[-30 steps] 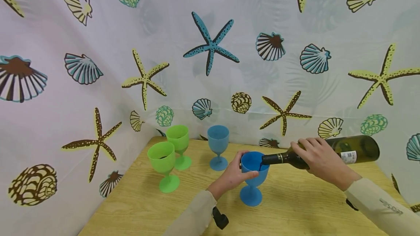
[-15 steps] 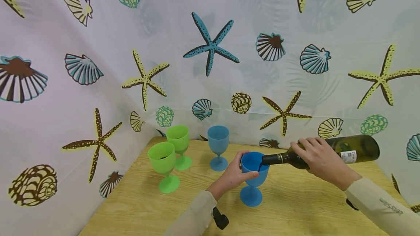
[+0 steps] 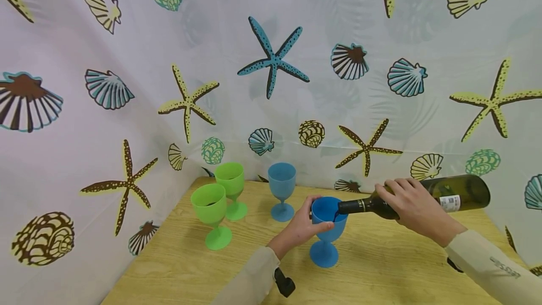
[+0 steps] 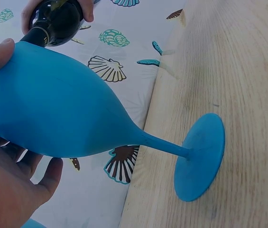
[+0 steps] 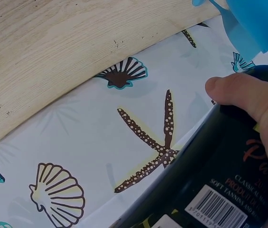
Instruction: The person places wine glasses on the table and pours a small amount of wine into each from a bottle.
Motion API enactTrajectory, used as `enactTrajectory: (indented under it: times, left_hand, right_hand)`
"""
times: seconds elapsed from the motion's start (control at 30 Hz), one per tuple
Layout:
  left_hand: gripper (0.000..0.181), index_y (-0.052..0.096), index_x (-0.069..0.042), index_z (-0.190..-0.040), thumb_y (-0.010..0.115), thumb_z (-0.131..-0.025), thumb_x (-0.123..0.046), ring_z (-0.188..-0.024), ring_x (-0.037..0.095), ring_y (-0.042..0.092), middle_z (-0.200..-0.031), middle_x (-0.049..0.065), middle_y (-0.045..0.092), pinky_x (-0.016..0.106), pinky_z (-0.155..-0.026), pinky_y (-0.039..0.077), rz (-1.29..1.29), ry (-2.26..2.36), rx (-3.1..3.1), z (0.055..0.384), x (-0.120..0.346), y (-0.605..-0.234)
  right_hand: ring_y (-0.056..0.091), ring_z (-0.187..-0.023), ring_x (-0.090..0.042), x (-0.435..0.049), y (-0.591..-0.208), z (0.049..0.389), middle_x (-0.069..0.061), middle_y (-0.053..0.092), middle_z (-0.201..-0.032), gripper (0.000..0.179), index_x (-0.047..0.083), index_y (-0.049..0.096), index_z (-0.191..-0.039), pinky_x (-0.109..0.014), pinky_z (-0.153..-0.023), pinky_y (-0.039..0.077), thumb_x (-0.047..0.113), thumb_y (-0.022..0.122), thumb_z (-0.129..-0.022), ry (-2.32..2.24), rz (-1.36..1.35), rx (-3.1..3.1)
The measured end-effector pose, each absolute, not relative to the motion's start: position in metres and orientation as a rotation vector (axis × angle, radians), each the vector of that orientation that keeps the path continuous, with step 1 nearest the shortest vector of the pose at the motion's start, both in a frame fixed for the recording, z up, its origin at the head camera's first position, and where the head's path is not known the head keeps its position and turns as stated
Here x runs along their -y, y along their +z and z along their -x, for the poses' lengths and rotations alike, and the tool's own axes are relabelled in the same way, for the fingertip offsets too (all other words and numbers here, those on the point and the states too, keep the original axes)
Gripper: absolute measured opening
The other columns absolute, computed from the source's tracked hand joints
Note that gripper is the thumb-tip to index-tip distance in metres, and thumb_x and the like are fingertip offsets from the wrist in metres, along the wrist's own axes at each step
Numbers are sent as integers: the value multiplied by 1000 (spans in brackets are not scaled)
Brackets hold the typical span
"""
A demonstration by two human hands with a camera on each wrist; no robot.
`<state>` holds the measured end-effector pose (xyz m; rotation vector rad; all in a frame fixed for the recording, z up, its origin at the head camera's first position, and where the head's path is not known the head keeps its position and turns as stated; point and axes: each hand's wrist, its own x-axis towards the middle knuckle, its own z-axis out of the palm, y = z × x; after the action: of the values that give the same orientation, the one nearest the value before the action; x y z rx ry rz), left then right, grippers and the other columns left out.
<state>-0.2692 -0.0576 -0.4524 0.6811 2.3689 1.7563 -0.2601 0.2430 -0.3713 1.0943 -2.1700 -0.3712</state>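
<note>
My left hand (image 3: 298,226) grips the bowl of a bright blue goblet (image 3: 331,233), which stands upright on the wooden table. Thumb and fingers curl round the bowl in the left wrist view, where the goblet's stem and foot (image 4: 201,156) show whole. A dark green wine bottle (image 3: 459,191) lies nearly level in my right hand (image 3: 412,207), which holds it near the shoulder. The bottle's mouth sits over the goblet's rim, and a thin dark stream runs into the goblet. In the right wrist view the bottle's label (image 5: 217,209) shows a barcode.
Two green goblets, one nearer (image 3: 209,204) and one behind (image 3: 230,178), stand at the table's left with dark liquid visible in the nearer one. Another blue goblet (image 3: 281,178) stands at the back. A shell-and-starfish curtain (image 3: 237,107) borders the table (image 3: 178,267).
Both hands, the bottle and the goblets stay practically in place. The dark stream keeps running from the bottle into the held goblet.
</note>
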Motion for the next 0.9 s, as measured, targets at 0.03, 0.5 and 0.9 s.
enactTrajectory:
  times: [0.03, 0.5, 0.9]
  left_hand:
    - [71, 29, -11, -143, 69, -87, -29, -128, 34, 41, -141, 13, 40, 53, -101, 36, -682, 1759, -2367, 269, 58, -452]
    - [75, 26, -8, -145, 69, -88, -31, -128, 36, 40, -142, 15, 38, 52, -100, 38, -664, 1758, -2360, 269, 56, -452]
    - [75, 26, -9, -145, 69, -87, -31, -129, 35, 39, -143, 14, 38, 53, -100, 37, -665, 1760, -2364, 271, 57, -454]
  right_hand:
    - [58, -88, -36, -243, -372, 260, -18, 58, -102, 87, 3, 52, -122, -50, -78, 47, 22, 94, -47, -369, -1094, 2167]
    - [58, -87, -36, -244, -372, 260, -18, 58, -102, 87, 3, 53, -122, -49, -77, 47, 21, 94, -48, -368, -1098, 2161]
    - [58, -87, -36, -242, -371, 260, -18, 58, -102, 87, 3, 53, -122, -49, -76, 48, 22, 94, -48, -376, -1095, 2169]
